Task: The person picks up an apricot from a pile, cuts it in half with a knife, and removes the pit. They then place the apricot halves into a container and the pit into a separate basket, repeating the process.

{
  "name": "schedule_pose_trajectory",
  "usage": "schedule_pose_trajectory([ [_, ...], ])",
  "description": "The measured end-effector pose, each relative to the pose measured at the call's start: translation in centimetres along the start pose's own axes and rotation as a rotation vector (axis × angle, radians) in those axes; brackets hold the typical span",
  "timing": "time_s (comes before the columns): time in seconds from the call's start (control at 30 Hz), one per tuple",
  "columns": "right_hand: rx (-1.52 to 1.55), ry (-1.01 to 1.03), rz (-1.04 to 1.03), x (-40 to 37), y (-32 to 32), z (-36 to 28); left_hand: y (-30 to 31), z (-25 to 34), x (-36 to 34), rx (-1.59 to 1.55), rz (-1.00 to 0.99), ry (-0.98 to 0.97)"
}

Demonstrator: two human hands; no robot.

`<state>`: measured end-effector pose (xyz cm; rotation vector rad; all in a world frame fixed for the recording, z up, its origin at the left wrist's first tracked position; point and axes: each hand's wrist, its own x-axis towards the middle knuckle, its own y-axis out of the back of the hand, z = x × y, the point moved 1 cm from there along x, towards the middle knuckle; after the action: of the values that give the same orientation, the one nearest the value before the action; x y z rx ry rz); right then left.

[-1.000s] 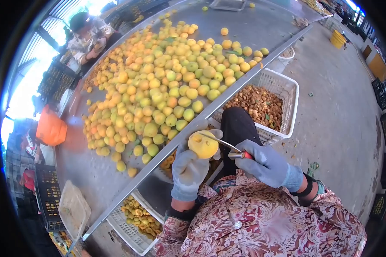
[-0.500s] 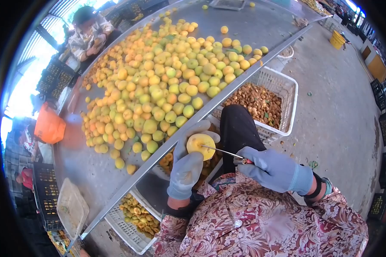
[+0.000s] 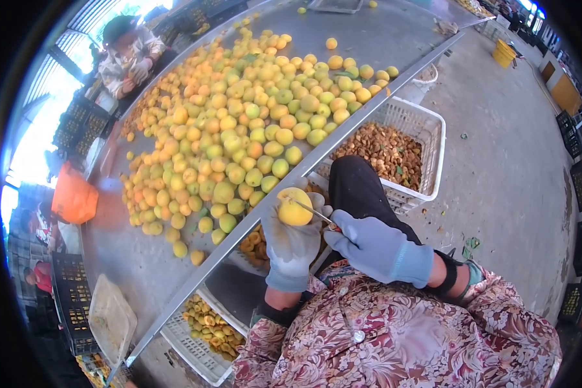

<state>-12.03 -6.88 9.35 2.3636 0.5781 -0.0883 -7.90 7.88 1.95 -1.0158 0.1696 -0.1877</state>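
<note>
A yellow apricot (image 3: 295,205) sits in the fingers of my left hand (image 3: 290,249), which wears a grey glove and is near the metal table's edge. My right hand (image 3: 381,249), gloved too, is closed around the handle of a thin-bladed knife (image 3: 313,212). The blade points left, its tip at the apricot's surface. Most of the handle is hidden inside the right glove. Just beyond both hands, a large heap of yellow and greenish apricots (image 3: 233,136) covers much of the table (image 3: 381,48).
A white crate (image 3: 438,149) of brown pits stands right of my knee. Another white crate (image 3: 197,352) with cut apricot pieces is below the table at left. An orange bucket (image 3: 74,194) and a shallow tray (image 3: 110,320) are at the left. Across the table sits a person (image 3: 129,58).
My right hand has moved left, bringing the knife closer to my left hand. The left hand has turned, and the apricot sits slightly higher with a different side showing.
</note>
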Motion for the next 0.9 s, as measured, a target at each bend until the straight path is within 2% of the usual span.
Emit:
schedule_pose_trajectory([
  [0.07, -0.001, -0.003, 0.034, 0.8, -0.8, 0.3, 0.4, -0.6, 0.1, -0.305, 0.161, 0.077],
  [0.1, -0.001, -0.005, 0.067, 1.0, -1.0, 0.5, 0.4, -0.6, 0.1, -0.304, 0.158, 0.079],
  [0.17, 0.002, -0.022, 0.053, 1.3, -1.2, 0.6, 0.1, -0.6, -0.1, -0.271, -0.124, 0.119],
  [0.2, 0.005, -0.036, 0.039, 1.5, -1.1, 0.7, -0.6, -0.5, -0.1, -0.269, -0.126, 0.12],
  [0.27, 0.016, -0.004, 0.06, 1.7, -1.1, 0.6, -2.2, -0.2, -0.4, -0.057, 0.073, 0.04],
  [0.37, 0.035, 0.028, 0.128, 1.9, -2.2, 1.0, -2.8, -0.3, -0.4, -0.202, 0.087, 0.107],
  [0.43, 0.037, 0.034, 0.177, 2.2, -2.7, 1.3, -2.6, -0.7, -0.3, -0.191, 0.063, 0.135],
  [0.5, -0.022, -0.038, 0.127, 2.4, -2.8, 1.6, -1.7, -1.0, 0.0, -0.179, 0.037, 0.161],
  [0.57, 0.026, -0.044, 0.111, 2.0, -2.1, 1.7, -0.5, -0.6, 0.2, -0.037, -0.134, 0.221],
  [0.6, 0.074, -0.048, 0.093, 2.0, -1.6, 1.5, -1.0, -0.1, 0.3, -0.029, -0.139, 0.221],
  [0.67, 0.082, -0.039, 0.079, 1.2, -0.5, 0.5, -2.2, 0.7, -0.3, 0.483, -0.129, -0.062],
  [0.7, 0.087, -0.033, 0.071, 0.8, -0.2, 0.2, -1.2, 0.4, 0.1, 0.255, -0.06, 0.024],
  [0.83, 0.061, -0.033, 0.051, 0.5, 0.6, 0.1, -1.2, 0.1, -0.6, 0.322, -0.056, -0.024],
  [0.9, 0.08, 0.014, 0.035, 0.1, 0.9, -0.3, -2.5, 0.1, -1.3, 0.558, 0.065, -0.241],
])
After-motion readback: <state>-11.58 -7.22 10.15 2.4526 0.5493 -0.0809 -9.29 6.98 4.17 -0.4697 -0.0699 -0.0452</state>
